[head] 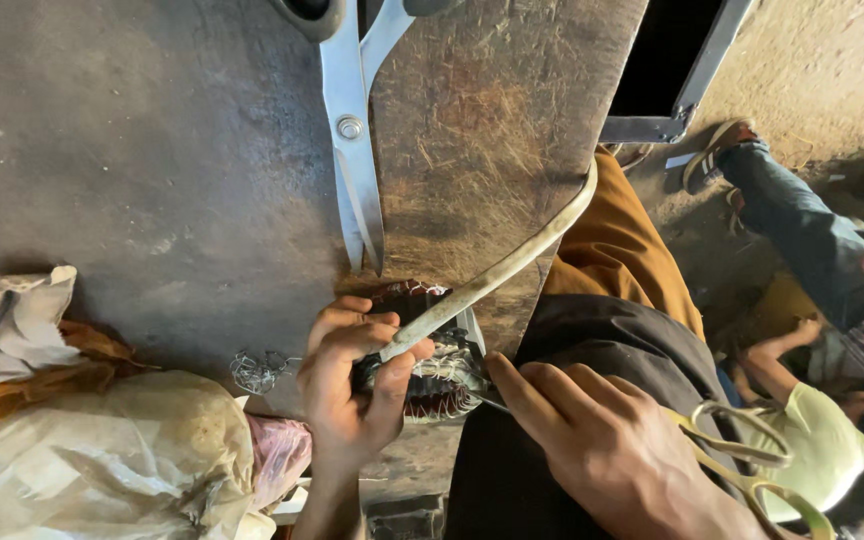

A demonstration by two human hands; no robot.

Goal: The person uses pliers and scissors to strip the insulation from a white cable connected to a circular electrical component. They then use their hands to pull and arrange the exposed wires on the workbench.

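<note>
Your left hand (352, 385) clenched round wound motor coil (432, 365) at bench (152, 170) edge, cream strap (497, 272) pinned under thumb, running up-right. Your right hand (602, 445), fingers pinching thin tool, meets coil from right; brass scissors (752, 470) looped on it.

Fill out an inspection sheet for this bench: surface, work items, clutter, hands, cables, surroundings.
Surface: dark worn bench top, scratched and stained.
Work items: wound wire coil at the bench edge; pale flat strip running from it up to the right.
Clutter: large scissors lying shut on the bench; crumpled cloth; plastic bag; small tangle of wire.
Hands: left hand grips the coil and the strip's end; right hand touches the coil, with brass scissor handles on it.
Cables: nothing seen beyond the coil's windings.
Surroundings: dirt floor; other people sitting at right; dark metal frame.
</note>
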